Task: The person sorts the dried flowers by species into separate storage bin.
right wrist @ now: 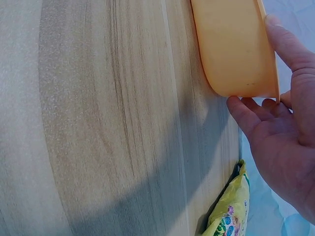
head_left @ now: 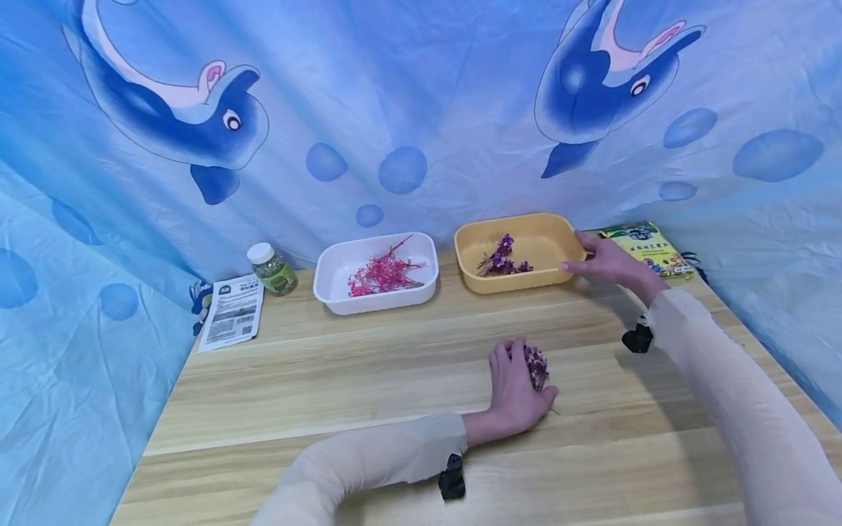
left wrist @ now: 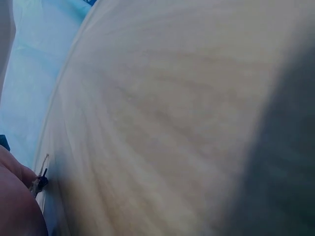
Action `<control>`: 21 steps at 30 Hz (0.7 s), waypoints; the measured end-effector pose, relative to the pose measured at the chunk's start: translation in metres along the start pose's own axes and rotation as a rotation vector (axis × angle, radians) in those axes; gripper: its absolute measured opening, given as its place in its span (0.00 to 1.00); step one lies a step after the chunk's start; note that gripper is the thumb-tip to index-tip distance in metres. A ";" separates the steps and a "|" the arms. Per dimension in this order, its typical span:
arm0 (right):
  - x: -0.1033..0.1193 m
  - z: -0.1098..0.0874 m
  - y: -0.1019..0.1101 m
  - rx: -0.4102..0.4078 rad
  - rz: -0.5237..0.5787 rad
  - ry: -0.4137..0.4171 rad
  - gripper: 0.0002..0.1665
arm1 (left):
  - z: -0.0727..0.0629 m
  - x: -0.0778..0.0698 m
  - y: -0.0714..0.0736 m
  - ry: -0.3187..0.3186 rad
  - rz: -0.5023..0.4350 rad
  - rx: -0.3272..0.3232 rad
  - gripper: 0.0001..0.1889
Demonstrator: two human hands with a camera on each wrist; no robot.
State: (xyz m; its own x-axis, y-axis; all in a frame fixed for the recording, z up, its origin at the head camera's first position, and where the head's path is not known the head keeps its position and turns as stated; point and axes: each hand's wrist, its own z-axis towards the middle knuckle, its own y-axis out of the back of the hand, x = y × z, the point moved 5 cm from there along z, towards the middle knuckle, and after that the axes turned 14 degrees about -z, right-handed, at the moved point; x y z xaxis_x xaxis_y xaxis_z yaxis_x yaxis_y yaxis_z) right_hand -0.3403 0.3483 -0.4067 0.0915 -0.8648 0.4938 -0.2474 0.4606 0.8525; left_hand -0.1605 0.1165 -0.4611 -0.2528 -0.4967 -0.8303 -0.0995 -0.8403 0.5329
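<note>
On the wooden table, my left hand point(head_left: 515, 398) grips a bunch of purple dried flowers point(head_left: 536, 367), its fingers and thumb curled around it. Part of the bunch is hidden by the hand; a bit of stem point(left wrist: 46, 162) shows past the fingers in the left wrist view. My right hand point(head_left: 608, 261) holds the right end of a yellow plastic tray point(head_left: 470, 274). In the right wrist view the thumb lies at the tray's rim and the fingertips touch its end wall. Inside that tray lie more purple dried flowers point(head_left: 503, 256), at the left and middle.
A white tray point(head_left: 322, 292) with pink dried flowers point(head_left: 388, 274) stands left of the yellow one. Farther left are a white-capped jar point(head_left: 276, 274) and a printed white packet point(head_left: 232, 313). A yellow-green bag point(head_left: 647, 248) lies behind my right wrist. A blue dolphin-print curtain point(head_left: 421, 95) backs the table.
</note>
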 end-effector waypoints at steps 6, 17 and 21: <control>0.001 0.001 0.001 0.001 0.006 0.003 0.62 | 0.003 -0.001 0.003 -0.049 -0.047 0.000 0.40; 0.001 0.000 0.000 0.000 0.006 0.002 0.61 | 0.000 0.002 0.011 -0.217 -0.124 -0.007 0.38; 0.001 0.000 -0.001 -0.001 0.011 0.007 0.62 | 0.000 0.002 0.015 -0.257 -0.125 -0.002 0.36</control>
State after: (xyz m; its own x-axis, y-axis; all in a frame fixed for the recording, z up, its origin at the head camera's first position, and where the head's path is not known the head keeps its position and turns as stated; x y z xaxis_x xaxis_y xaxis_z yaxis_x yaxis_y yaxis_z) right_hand -0.3402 0.3475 -0.4069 0.0955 -0.8585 0.5039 -0.2471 0.4699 0.8474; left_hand -0.1624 0.1030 -0.4544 -0.4740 -0.3177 -0.8212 -0.1439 -0.8921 0.4282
